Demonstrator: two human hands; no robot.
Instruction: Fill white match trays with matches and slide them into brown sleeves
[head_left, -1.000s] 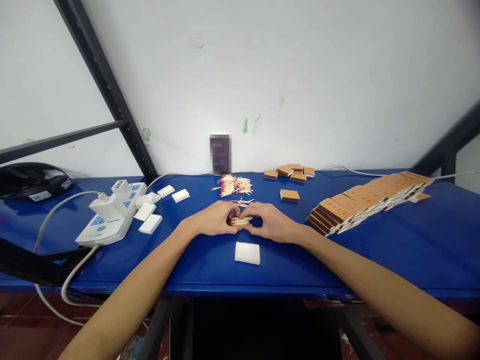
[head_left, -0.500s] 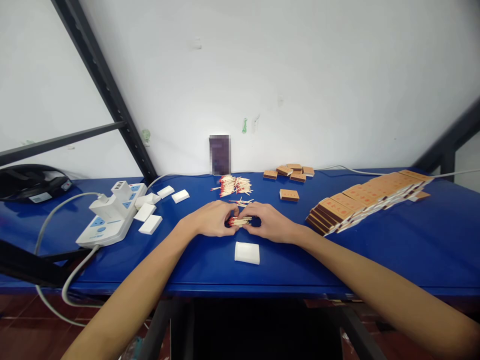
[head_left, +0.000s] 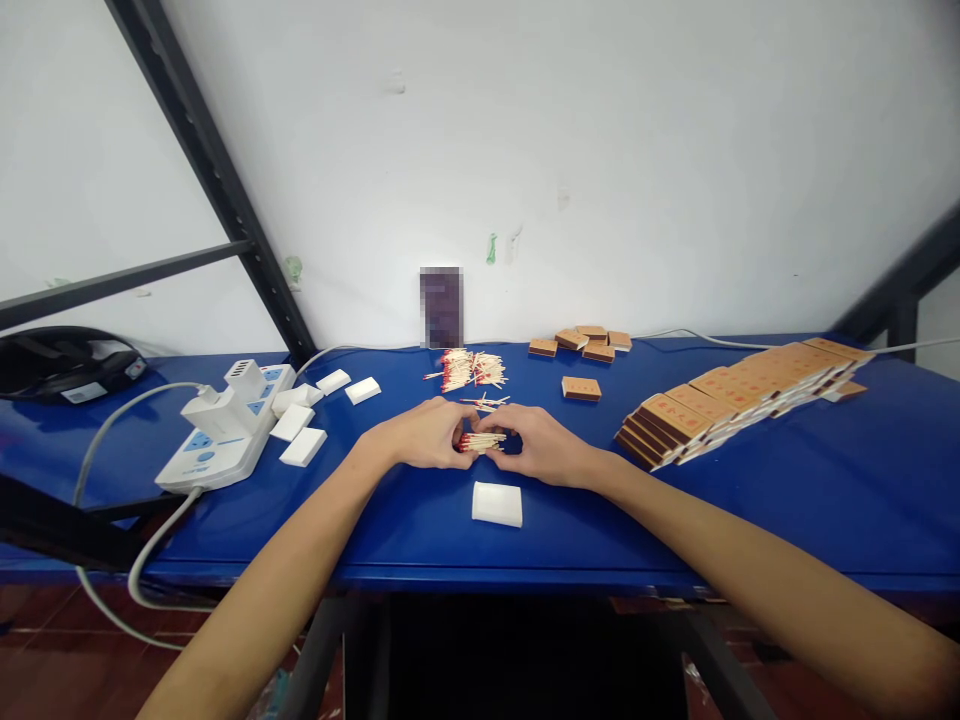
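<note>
Between my two hands lies a small bundle of red-tipped matches (head_left: 482,442), heads to the left. My left hand (head_left: 431,436) curls its thumb and fingers round the head end. From the other side my right hand (head_left: 544,442) closes thumb and fingers round the plain end. Just in front of the hands rests a white matchbox tray (head_left: 496,504). A few loose matches (head_left: 486,402) lie right behind my fingertips, and a bigger pile of matches (head_left: 457,370) is farther back near the wall.
White matchbox trays (head_left: 303,447) lie at left beside a power strip (head_left: 225,462). Brown matchboxes (head_left: 581,388) sit behind my right hand, with a long stacked row of matchboxes (head_left: 720,395) at right. A pixelated dark object (head_left: 442,308) leans on the wall.
Both hands stay round the match bundle almost unmoved. The whole view has shifted very slightly.
</note>
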